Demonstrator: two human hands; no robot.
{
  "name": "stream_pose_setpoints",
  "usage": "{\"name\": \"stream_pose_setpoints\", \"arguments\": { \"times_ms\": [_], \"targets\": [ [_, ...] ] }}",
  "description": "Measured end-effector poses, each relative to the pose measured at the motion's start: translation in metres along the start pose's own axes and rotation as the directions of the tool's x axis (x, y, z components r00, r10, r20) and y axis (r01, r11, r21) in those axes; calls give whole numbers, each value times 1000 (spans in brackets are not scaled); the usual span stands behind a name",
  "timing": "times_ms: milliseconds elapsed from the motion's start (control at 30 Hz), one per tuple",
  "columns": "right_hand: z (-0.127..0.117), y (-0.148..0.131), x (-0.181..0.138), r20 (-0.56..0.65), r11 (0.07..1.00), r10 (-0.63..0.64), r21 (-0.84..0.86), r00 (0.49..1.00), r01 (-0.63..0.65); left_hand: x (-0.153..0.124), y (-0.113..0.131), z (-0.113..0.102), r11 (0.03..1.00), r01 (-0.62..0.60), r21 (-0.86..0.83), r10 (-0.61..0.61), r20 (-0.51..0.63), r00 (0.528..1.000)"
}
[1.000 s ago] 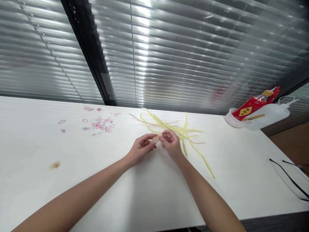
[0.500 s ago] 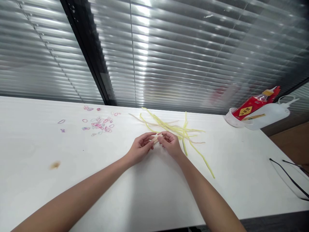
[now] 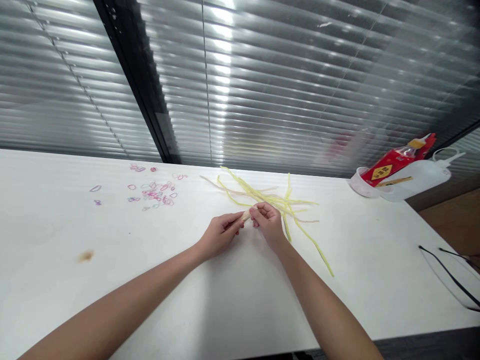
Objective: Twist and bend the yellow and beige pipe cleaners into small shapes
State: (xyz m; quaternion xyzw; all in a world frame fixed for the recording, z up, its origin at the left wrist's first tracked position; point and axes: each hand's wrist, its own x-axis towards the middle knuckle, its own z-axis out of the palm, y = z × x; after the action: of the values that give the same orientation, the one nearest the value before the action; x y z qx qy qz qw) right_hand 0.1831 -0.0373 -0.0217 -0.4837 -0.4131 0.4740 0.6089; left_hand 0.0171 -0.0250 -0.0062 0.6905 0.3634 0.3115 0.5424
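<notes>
Between my hands is a short pale cream bundle [image 3: 246, 215] that looks like a folded pipe cleaner. Its left end is gripped by the closed fingers of my left hand [image 3: 220, 233]. My right hand [image 3: 270, 221] pinches the other end between thumb and fingers. Most of the bundle is hidden by the fingers. Just behind and to the right of my hands lies a loose heap of yellow pipe cleaners [image 3: 258, 194], with a few pale cream ones among them.
Small coloured rubber bands [image 3: 153, 194] lie scattered on the white table [image 3: 157, 295] at left, beyond a brown stain [image 3: 86, 256]. At the far right are a red bottle [image 3: 388, 165], a white squeeze bottle [image 3: 420, 179], a clear tub [image 3: 363, 186] and black glasses [image 3: 446, 270]. Blinds stand behind.
The fingers of my left hand have closed more flatly around the pale bundle. My right hand has shifted slightly right, its fingers curled tighter at the bundle's end.
</notes>
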Motion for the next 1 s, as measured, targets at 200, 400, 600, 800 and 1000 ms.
{"name": "stream_pose_setpoints", "arguments": {
  "times_ms": [200, 400, 600, 800, 1000],
  "targets": [
    [0, -6, -2, 47, 999, 25, 19, 999, -26, 2, 0, -2, 1000, 6, -6, -5, 15, 1000],
    [-3, -10, -3, 226, 995, 51, 77, 973, -70, 7, -12, -5, 937, 94, -336, -68, 89, 994],
    [-1, -10, -3, 215, 999, 33, 31, 976, -40, 8, -16, -4, 902, 147, -407, -95, 144, 985],
    [1, -11, -4, 173, 1000, -1, 25, 985, -3, 7, -11, -3, 930, 138, -340, -93, 143, 985],
    [3, -11, -6, 92, 1000, 30, 6, 995, -31, -4, 5, 0, 999, 10, -41, -7, 75, 997]
  ]
}}
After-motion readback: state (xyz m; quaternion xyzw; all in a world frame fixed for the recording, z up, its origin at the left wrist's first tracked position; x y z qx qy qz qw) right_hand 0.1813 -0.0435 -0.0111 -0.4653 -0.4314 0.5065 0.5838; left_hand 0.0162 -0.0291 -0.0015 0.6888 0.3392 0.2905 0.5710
